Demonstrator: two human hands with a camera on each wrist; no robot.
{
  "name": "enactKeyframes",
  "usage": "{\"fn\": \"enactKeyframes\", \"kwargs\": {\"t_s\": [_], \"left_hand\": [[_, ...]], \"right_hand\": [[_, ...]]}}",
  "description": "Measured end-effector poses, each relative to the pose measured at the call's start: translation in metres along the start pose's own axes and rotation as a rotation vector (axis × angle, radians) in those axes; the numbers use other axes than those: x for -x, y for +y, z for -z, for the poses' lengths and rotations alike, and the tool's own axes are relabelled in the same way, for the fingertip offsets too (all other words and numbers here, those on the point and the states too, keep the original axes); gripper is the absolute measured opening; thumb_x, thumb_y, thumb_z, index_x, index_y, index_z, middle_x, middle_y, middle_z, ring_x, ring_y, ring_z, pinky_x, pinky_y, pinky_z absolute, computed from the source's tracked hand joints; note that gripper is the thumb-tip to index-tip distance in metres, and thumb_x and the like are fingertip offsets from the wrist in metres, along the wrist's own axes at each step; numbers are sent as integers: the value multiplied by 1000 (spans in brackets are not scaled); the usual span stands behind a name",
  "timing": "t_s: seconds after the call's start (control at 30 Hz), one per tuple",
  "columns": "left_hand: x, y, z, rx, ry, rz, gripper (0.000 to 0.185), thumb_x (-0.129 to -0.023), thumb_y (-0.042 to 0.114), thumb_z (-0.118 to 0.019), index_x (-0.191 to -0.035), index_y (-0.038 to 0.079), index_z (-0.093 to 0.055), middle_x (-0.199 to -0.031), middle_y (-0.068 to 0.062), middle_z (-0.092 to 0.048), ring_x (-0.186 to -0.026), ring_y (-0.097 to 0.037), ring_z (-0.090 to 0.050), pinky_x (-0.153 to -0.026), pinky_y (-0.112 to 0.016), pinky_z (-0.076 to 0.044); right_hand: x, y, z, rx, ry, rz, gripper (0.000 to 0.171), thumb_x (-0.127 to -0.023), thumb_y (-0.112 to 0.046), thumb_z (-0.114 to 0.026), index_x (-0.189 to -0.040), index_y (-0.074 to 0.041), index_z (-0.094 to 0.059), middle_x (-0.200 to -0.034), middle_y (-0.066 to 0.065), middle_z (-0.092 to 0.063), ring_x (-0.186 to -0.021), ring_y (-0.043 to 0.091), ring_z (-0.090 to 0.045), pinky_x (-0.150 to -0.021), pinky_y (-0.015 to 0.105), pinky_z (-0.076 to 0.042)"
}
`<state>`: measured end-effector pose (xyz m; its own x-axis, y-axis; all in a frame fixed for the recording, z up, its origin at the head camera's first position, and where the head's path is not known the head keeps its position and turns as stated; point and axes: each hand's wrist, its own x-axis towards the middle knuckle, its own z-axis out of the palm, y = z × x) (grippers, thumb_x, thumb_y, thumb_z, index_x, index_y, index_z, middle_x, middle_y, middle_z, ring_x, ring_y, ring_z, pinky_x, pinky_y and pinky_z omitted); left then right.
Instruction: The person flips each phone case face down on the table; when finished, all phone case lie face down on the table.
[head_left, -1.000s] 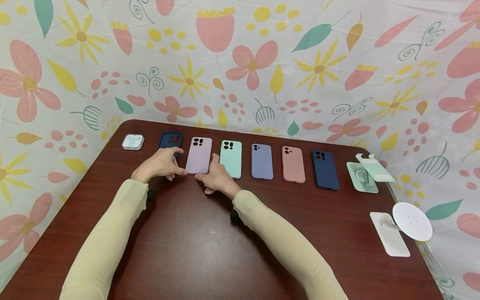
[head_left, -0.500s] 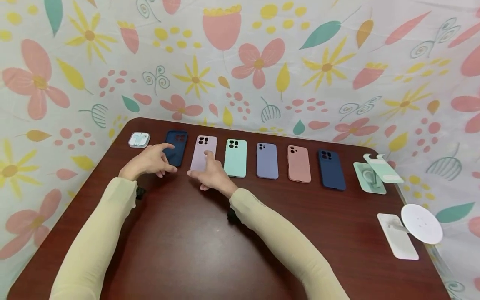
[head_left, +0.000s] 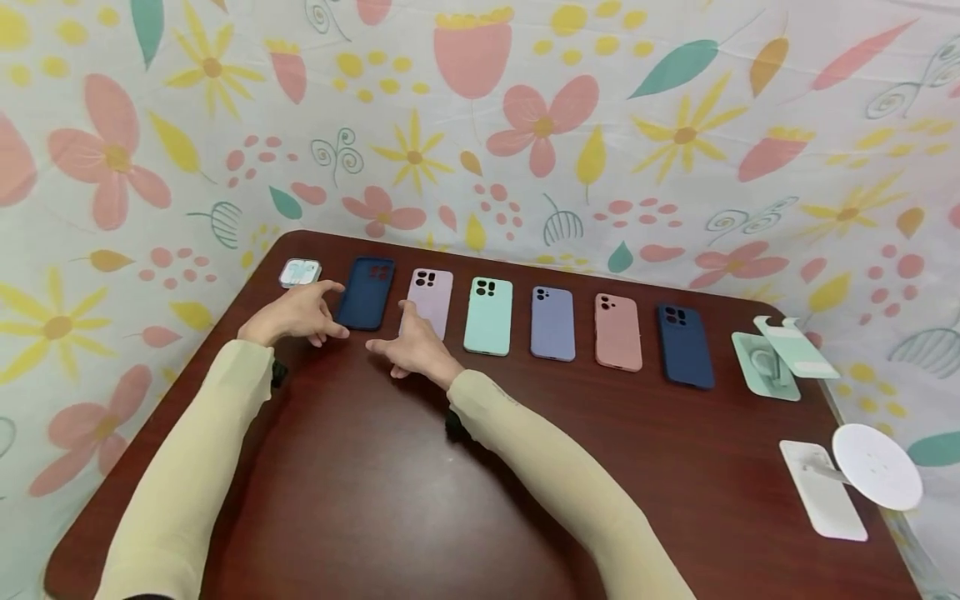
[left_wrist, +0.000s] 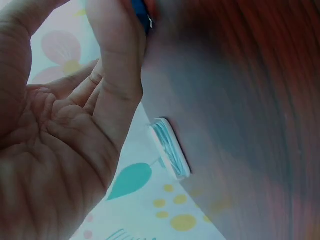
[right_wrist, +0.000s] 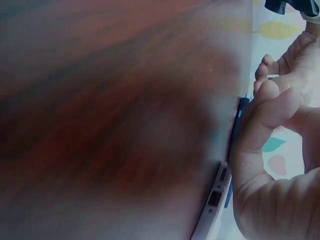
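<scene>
Head view shows a dark red-brown wooden table (head_left: 480, 483) with rounded far corners, closed in by a flower-printed cloth backdrop (head_left: 525, 125) that rises just behind its far edge and along both sides; the broad near half of the tabletop is bare wood. Along the far edge runs a row of six phone cases lying back-up, evenly spaced and not touching: a dark blue case (head_left: 365, 292), a lilac case (head_left: 431, 302), a mint case (head_left: 488, 315), a periwinkle case (head_left: 552, 322), a salmon pink case (head_left: 618, 331) and a navy case (head_left: 685, 345). On the right edge lie a white phone stand (head_left: 851, 483) with a round disc and, farther back, a mint green phone stand (head_left: 780, 360). Both forearms wear pale yellow sleeves (head_left: 187, 475). The left hand (head_left: 296, 313) sits at the dark blue case's near left corner, fingers loosely spread with the tips at its edge, gripping nothing. The right hand (head_left: 408, 348) rests on the table at the near end of the lilac case, fingers relaxed and spread, the forefinger lying up over that case. A small clear earphone box (head_left: 301, 272) stands at the far left corner, just beyond the left hand; the left wrist view shows it (left_wrist: 170, 148) close to the table's edge.
</scene>
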<state>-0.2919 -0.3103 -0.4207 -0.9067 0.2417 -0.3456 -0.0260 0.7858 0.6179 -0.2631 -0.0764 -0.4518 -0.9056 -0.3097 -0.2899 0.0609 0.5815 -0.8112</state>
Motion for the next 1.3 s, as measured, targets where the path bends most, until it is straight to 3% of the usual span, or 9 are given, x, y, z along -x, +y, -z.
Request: {"fn": "enactKeyframes", "kwargs": {"t_s": [0.2,0.27,0.37,0.47,0.57,0.97,1.3], "left_hand": [[-12,-3,0,5,-15,5,94,-93,16,-87,-166,-4,-32,-91,-16,-74,-62,-18,-73,-67,-34,-67],[-16,-5,-1,14,-23,5,94,-93,15,-86,-166,-3,-32,-90,-16,-74,-62,-17,-73,-67,-33,-67],[-22,-7,-3,25,-30,-6,93,-93,14,-86,-166,-3,-33,-91,-16,-75,-63,-17,-74,-68,-32,-67],[-24,-9,-3,29,-28,-15,91,-93,13,-86,-166,-3,-34,-92,-16,-75,-64,-18,-74,-69,-32,-67],[-25,-10,-2,26,-18,-22,91,-93,13,-86,-165,-3,-34,-92,-16,-75,-64,-18,-74,-69,-32,-67],[-29,-13,0,40,-16,12,95,-90,11,-89,-166,-2,-33,-86,-14,-74,-61,-16,-72,-66,-30,-66],[-29,-17,2,31,-29,36,98,-89,11,-90,-167,-2,-32,-86,-13,-74,-61,-16,-71,-63,-30,-66]], "right_hand": [[-11,-8,-8,-22,-13,-8,103,-99,-31,-83,-174,-10,-16,-111,27,-76,-48,18,-69,-56,32,-64],[-15,-10,-10,-42,-13,-21,105,-99,-30,-83,-174,-10,-12,-115,31,-74,-47,18,-68,-54,32,-64],[-20,-12,-12,-68,-15,-47,109,-99,-26,-83,-175,-9,-6,-103,29,-75,-45,17,-66,-52,30,-63],[-25,-12,-13,-88,-16,-62,111,-99,-23,-83,-174,-8,-2,-79,19,-71,-43,17,-64,-50,30,-62],[-29,-12,-14,-96,-14,-58,111,-100,-20,-82,-174,-6,-2,-68,10,-64,-41,16,-63,-48,30,-61],[-44,-15,-21,-95,-11,-94,107,-101,-18,-80,-173,-2,-4,-69,10,-64,-41,15,-63,-47,30,-62],[-53,-21,-28,-87,-22,-128,107,-102,-15,-78,-174,-3,0,-60,9,-64,-38,16,-62,-47,33,-62]]}}
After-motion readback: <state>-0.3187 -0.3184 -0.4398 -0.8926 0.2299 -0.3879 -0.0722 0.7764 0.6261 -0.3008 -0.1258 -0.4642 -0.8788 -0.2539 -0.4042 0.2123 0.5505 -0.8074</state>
